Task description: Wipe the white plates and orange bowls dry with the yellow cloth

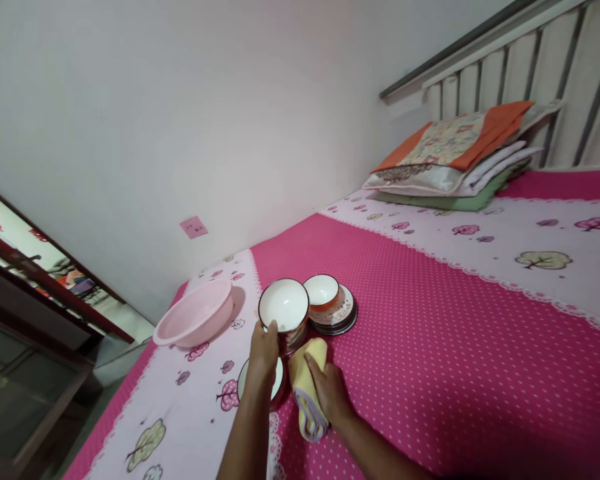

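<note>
My left hand (264, 350) grips the rim of a white bowl (284, 305) with a dark edge, its thumb over the near side. Below that bowl other stacked bowls (294, 340) show in part. In my right hand (329, 390) is a folded yellow cloth (307, 380), just right of my left forearm. A smaller bowl (322, 291), white inside and orange outside, rests on a stack of flowered plates (344, 308) behind the cloth. Another white bowl (279, 381) with a dark rim lies partly hidden behind my left forearm.
A pink basin (197, 313) sits to the left on the patterned bedspread (430, 333). Folded pillows and bedding (450, 150) are piled at the far right by the headboard (560, 73). A white wall (260, 120) runs behind the bed, and a doorway is at the left.
</note>
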Demonstrator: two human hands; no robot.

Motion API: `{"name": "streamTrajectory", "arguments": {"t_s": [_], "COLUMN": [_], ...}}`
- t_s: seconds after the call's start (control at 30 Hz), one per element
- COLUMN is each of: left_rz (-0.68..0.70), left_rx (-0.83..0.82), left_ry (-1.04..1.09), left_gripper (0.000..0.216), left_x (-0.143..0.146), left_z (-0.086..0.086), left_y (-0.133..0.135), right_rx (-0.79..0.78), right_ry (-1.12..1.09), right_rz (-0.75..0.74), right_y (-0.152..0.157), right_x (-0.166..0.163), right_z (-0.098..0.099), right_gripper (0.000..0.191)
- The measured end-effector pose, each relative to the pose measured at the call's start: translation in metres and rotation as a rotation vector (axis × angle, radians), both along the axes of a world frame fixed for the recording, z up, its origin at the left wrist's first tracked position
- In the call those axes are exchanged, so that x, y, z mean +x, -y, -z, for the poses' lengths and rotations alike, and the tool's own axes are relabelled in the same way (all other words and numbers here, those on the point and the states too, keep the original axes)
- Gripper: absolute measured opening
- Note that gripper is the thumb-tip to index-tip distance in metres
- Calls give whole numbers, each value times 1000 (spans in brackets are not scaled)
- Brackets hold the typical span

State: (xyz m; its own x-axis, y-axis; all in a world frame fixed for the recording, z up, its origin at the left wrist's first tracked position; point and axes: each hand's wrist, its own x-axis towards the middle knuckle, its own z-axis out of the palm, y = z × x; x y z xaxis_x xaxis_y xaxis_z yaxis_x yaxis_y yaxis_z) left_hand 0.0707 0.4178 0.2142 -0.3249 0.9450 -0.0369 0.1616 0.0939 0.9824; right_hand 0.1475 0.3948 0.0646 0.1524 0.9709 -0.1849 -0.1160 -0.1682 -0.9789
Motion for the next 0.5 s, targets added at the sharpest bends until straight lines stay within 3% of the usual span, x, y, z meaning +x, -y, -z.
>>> {"name": "streamTrajectory", "arguments": {"t_s": [0.2,0.5], "left_rz": [77,133], "left_rx": [-147,-205], "left_ry": [-90,-266], "left_gripper": [36,40], "left_x": [29,53], "left_z": [-13,4], "left_y": [-63,-105], "right_rx": [4,-17], "right_ry": [9,52], "right_rz": [-11,-28], "right_y": [-1,-1], "right_x": [-3,-4], "right_z": [2,0], "right_gripper": [53,55]}}
